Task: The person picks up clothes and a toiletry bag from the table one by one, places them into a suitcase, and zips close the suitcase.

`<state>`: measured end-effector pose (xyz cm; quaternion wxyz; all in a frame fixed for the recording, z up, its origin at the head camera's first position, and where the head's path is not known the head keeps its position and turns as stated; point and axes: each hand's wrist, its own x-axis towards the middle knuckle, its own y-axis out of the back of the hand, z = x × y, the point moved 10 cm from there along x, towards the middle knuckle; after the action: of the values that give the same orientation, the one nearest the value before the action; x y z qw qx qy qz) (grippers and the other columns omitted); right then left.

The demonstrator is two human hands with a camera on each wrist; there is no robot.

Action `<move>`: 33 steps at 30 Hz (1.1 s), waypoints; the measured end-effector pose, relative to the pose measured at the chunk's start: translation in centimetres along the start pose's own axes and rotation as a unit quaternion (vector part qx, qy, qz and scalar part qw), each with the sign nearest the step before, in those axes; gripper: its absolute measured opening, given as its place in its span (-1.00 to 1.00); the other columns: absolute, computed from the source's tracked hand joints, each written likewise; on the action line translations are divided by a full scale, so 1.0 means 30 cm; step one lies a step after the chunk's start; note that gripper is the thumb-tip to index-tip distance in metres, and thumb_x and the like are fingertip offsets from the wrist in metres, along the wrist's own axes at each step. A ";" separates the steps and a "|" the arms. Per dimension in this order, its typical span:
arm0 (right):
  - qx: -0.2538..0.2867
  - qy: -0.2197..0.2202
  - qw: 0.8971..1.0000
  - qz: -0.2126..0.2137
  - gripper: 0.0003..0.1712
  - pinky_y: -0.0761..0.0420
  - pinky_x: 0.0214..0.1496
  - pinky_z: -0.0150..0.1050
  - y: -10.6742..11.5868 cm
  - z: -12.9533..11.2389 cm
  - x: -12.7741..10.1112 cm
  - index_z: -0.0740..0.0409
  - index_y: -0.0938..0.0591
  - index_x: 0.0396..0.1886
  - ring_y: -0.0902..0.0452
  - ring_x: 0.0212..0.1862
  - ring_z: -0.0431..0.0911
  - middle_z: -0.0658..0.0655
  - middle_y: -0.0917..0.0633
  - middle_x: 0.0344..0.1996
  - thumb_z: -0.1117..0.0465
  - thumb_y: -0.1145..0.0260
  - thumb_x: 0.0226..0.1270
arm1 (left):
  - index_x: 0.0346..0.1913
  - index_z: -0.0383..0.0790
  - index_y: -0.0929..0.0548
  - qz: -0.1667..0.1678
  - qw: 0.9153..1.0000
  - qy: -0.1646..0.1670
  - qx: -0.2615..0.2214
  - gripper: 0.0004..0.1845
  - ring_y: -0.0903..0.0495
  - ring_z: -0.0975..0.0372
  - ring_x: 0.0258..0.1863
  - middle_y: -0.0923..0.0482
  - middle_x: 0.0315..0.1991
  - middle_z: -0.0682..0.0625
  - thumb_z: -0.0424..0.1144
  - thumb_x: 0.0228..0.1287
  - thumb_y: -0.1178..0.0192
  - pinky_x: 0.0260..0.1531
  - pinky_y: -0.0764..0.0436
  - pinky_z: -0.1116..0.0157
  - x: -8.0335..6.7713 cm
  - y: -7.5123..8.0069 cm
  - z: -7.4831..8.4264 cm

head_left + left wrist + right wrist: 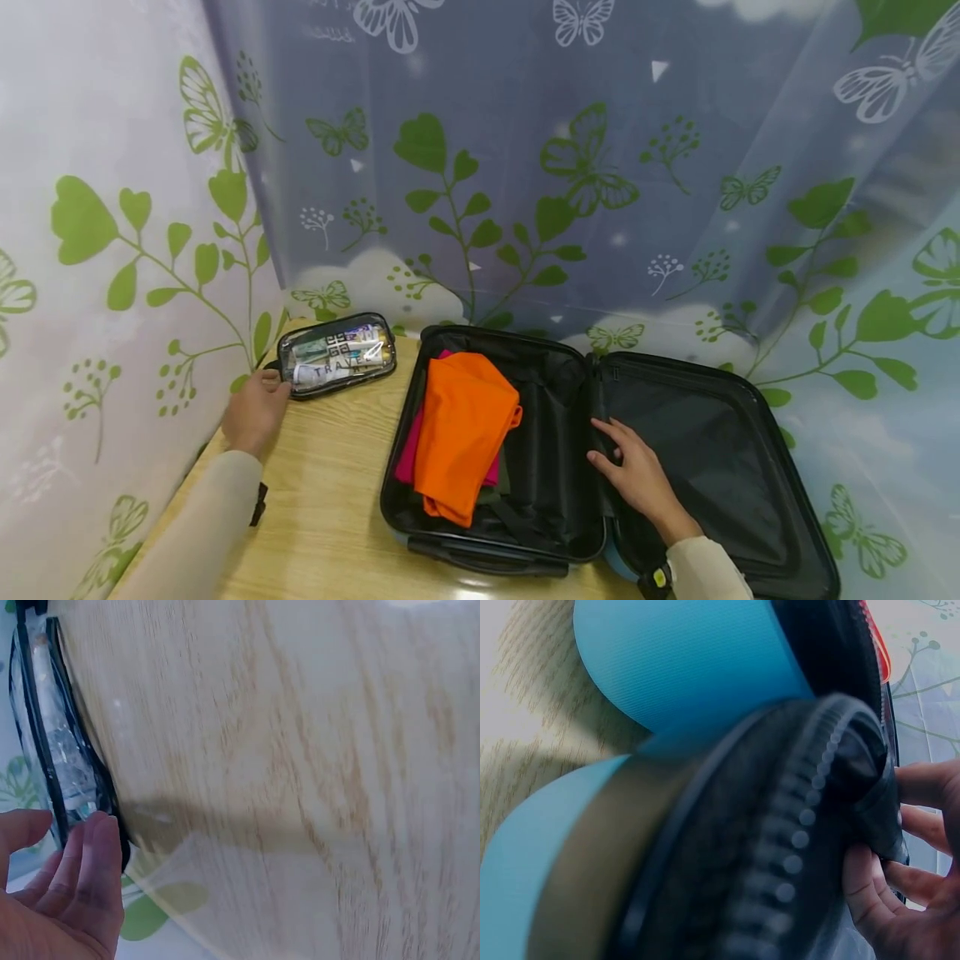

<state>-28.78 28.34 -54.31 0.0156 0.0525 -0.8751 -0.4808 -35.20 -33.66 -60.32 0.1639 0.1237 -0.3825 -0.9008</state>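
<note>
A clear toiletry pouch with black edging and "TRAVEL" printing lies at the table's back left, small bottles or tubes visible inside. My left hand holds its left end; in the left wrist view, thumb and fingers stand on either side of the pouch. An open suitcase with black lining lies to the right. Inside its left half are folded orange cloth and magenta cloth. My right hand, fingers spread, rests on the suitcase's middle hinge strip, touching dark lining in the right wrist view.
The suitcase lid is folded out to the right. Its carry handle faces the table's front. Wood-grain tabletop lies between pouch and suitcase. Curtains with butterflies and leaves hang around the back and sides.
</note>
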 end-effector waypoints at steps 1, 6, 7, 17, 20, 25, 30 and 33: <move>0.000 0.001 1.000 0.000 -0.31 -0.52 0.05 0.04 0.001 0.000 -0.001 0.08 -0.48 0.63 -0.47 -0.14 -0.08 0.48 -0.31 0.65 0.10 -0.42 0.61 | 0.52 -0.31 -0.50 -0.003 1.000 0.001 -0.007 -0.41 -0.64 -0.26 0.29 -0.65 0.38 -0.30 0.03 0.71 -0.06 0.14 -0.61 -0.24 0.005 -0.002 -0.004; -0.004 0.005 1.000 0.003 -0.32 -0.55 0.07 0.06 0.006 -0.004 -0.002 0.09 -0.49 0.62 -0.50 -0.11 -0.06 0.49 -0.32 0.63 0.10 -0.42 0.61 | 0.57 -0.41 -0.43 -0.015 0.998 -0.014 -0.052 -0.35 -0.72 -0.26 0.18 -0.66 0.33 -0.38 0.00 0.71 -0.10 0.32 -0.55 -0.27 0.025 -0.009 -0.008; -0.006 0.005 1.000 0.005 -0.32 -0.56 0.07 0.07 0.007 -0.004 -0.002 0.09 -0.49 0.62 -0.51 -0.10 -0.06 0.49 -0.33 0.63 0.10 -0.42 0.61 | 0.58 -0.43 -0.42 -0.015 0.998 -0.018 -0.063 -0.35 -0.76 -0.23 0.09 -0.69 0.29 -0.38 -0.01 0.71 -0.12 0.35 -0.54 -0.26 0.031 -0.010 -0.009; -0.004 0.000 1.000 0.001 -0.31 -0.56 0.08 0.07 0.000 0.004 0.000 0.07 -0.48 0.63 -0.51 -0.07 -0.05 0.47 -0.32 0.64 0.09 -0.42 0.61 | 0.56 -0.54 -0.37 -0.038 0.986 0.020 -0.161 -0.30 -0.76 0.36 -0.45 -0.72 0.21 -0.42 -0.11 0.63 -0.26 -0.33 -0.80 0.33 0.001 -0.064 -0.025; -0.004 0.001 1.000 0.003 -0.31 -0.55 0.06 0.06 0.001 0.003 0.002 0.07 -0.48 0.63 -0.52 -0.07 -0.04 0.47 -0.32 0.64 0.09 -0.42 0.61 | 0.52 -0.52 -0.42 -0.015 0.980 0.031 -0.197 -0.33 -0.75 0.39 -0.50 -0.72 0.18 -0.42 -0.14 0.59 -0.31 -0.44 -0.78 0.39 -0.027 -0.080 -0.024; 0.000 0.002 1.000 0.003 -0.31 -0.54 0.05 0.04 -0.004 0.002 0.004 0.07 -0.48 0.63 -0.50 -0.09 -0.06 0.46 -0.32 0.65 0.09 -0.42 0.61 | 0.32 -0.43 -0.53 0.034 0.967 0.039 -0.248 -0.51 -0.77 0.37 -0.55 -0.81 -0.01 -0.30 -0.21 0.52 -0.38 -0.46 -0.82 0.29 -0.076 -0.097 -0.022; -0.001 0.003 1.000 0.005 -0.31 -0.55 0.06 0.04 -0.006 0.005 0.002 0.07 -0.49 0.63 -0.50 -0.09 -0.06 0.46 -0.33 0.64 0.09 -0.42 0.61 | 0.07 -0.35 -0.52 0.040 0.967 0.030 -0.250 -0.67 -0.77 0.32 -0.59 -0.80 -0.13 -0.26 -0.22 0.51 -0.40 -0.51 -0.81 0.26 -0.136 -0.127 0.014; -0.003 0.002 1.000 0.007 -0.31 -0.55 0.06 0.04 -0.004 0.006 0.001 0.08 -0.49 0.63 -0.50 -0.09 -0.06 0.46 -0.33 0.64 0.10 -0.42 0.61 | 0.03 -0.30 -0.53 0.024 0.975 0.022 -0.220 -0.69 -0.80 0.26 -0.58 -0.80 -0.11 -0.29 -0.16 0.54 -0.38 -0.52 -0.80 0.26 -0.166 -0.151 0.043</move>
<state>-28.83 28.43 -54.52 0.0212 0.0475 -0.8740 -0.4832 -32.00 -27.94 -62.26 0.2170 0.0951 -0.1739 -0.9558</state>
